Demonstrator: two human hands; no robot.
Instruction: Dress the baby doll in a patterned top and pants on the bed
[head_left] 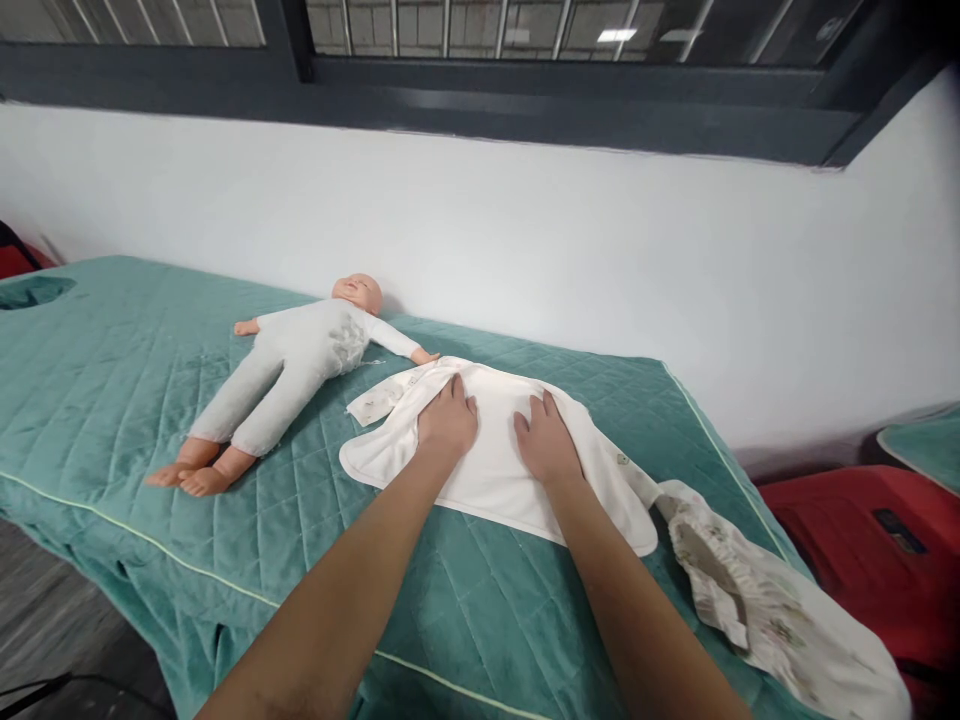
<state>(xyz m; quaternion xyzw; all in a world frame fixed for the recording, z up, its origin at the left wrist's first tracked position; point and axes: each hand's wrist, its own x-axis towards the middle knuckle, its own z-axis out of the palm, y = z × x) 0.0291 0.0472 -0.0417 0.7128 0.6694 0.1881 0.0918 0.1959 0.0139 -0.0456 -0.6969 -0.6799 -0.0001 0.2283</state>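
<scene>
Bare forearms (352, 580); gathered, printed cloth item (795, 615), lower right; left hand (448, 418) and right hand (549, 440) on white garment (493, 430).
Fingers (458, 390) loosely open, grasping nothing; garment soft, curved-hemmed, spread on quilted green bed cover (465, 610). Cloth-bodied doll (304, 335), smooth head, left. White wall (525, 240); dark-framed, barred window (487, 95).

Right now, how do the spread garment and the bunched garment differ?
The spread garment lies mostly flat and looks mostly plain; the bunched garment is rumpled and printed. The left hand and right hand touch the spread garment; neither touches the bunched garment. Both are pale fabric.
</scene>
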